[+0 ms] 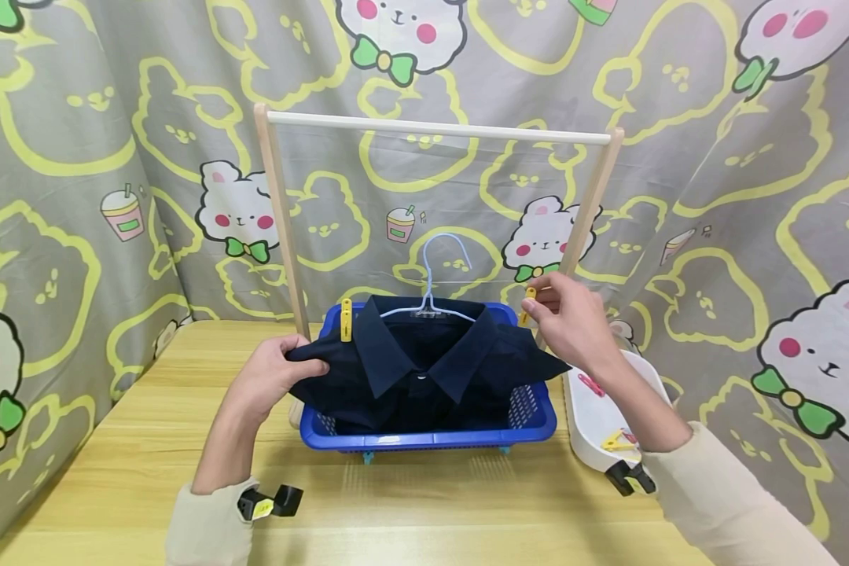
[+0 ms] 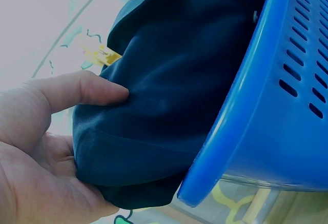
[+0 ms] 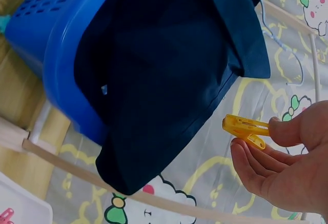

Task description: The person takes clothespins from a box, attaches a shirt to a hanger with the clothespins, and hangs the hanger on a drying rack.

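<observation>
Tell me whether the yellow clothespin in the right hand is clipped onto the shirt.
No, the right wrist view shows a gap between the clothespin and the dark shirt.

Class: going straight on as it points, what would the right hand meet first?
Probably the dark shirt: in the right wrist view, the yellow clothespin pinched by the right hand points towards it, though depth is unclear.

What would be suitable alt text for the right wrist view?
A right hand pinches a yellow clothespin near a dark blue shirt spread across a blue basket; part of a white tray shows at lower left.
</observation>
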Tool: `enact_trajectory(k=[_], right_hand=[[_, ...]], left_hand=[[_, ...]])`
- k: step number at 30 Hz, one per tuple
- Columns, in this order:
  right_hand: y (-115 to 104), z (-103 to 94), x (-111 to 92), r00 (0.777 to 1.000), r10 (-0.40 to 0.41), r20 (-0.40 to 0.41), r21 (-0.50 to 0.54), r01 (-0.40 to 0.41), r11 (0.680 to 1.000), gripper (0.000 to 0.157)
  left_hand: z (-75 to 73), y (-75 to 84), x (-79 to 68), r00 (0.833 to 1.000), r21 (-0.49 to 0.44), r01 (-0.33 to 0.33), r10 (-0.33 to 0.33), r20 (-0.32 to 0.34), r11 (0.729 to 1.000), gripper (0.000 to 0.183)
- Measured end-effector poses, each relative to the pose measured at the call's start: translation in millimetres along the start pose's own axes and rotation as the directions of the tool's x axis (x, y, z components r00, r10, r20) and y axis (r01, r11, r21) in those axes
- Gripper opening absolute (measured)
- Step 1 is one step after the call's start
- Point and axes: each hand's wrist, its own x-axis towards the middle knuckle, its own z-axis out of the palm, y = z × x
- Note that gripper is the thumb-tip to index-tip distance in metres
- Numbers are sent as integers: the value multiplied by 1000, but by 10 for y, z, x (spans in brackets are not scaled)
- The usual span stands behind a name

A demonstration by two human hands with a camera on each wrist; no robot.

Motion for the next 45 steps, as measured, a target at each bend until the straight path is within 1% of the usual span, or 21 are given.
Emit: enact_trajectory(k=[15,22,29,39,45], right_hand=[[-78,55,-45,1000,-20,4,88,20,996,20],[-101,78,-49,1000,-24,-7,89,25,996,17],[-114,100,-50,1000,-22,-18,113,24,993,18],[-128,139,-53,999,-27,-35,140,32,990,15],[-115,152,-53,999,-16,-42,136,21,991,13]], left_hand=[[8,-23,21,1000,13,6,-6,-8,1000,23],[7,-21,23,1000,7,9,-9,-4,1000,22],[5,-20,25,1000,-8,13,-13,-5,1000,21],[1,6,13,1000,-9,13,-13,-7,1000,22],[0,6,10,1000,-14,19,-19,-11,1000,21]])
